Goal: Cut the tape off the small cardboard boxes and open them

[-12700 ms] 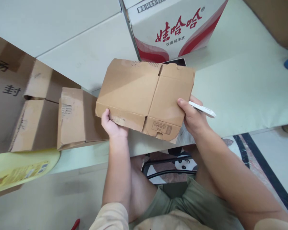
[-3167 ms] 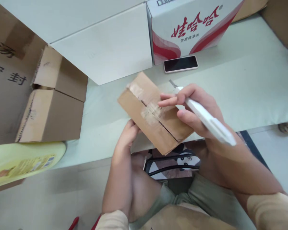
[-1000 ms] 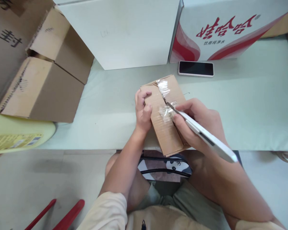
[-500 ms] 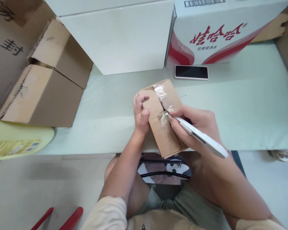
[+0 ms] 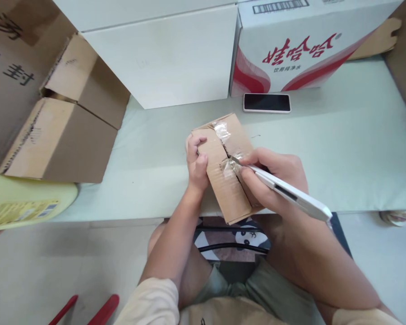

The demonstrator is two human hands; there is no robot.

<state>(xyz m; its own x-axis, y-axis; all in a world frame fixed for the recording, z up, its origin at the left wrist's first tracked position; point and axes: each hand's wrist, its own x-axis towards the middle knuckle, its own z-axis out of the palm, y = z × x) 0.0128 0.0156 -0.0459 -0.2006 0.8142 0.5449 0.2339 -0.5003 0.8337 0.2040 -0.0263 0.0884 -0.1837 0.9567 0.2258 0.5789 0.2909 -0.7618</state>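
Observation:
A small brown cardboard box (image 5: pixel 230 185) lies at the table's front edge, its end jutting slightly over it. Clear tape (image 5: pixel 223 130) crosses the seam between its flaps, and a dark gap runs along that seam. My left hand (image 5: pixel 198 162) grips the box's left side, fingers curled on top. My right hand (image 5: pixel 280 176) is closed around a white utility knife (image 5: pixel 291 192). The knife's blade touches the seam beside a crumpled patch of tape (image 5: pixel 230 168) near the middle of the box.
A phone (image 5: pixel 267 103) lies behind the box, in front of a red-and-white carton (image 5: pixel 291 58). A large white box (image 5: pixel 176 63) stands beside that carton. Brown cardboard boxes (image 5: pixel 77 140) and a yellow container (image 5: pixel 27 198) are at the left. The table (image 5: pixel 352 149) has a pale green cover.
The knife's handle has swung slightly outward to the right, and its blade sits a little further left in the seam. My left hand keeps its grip; the view has shifted slightly.

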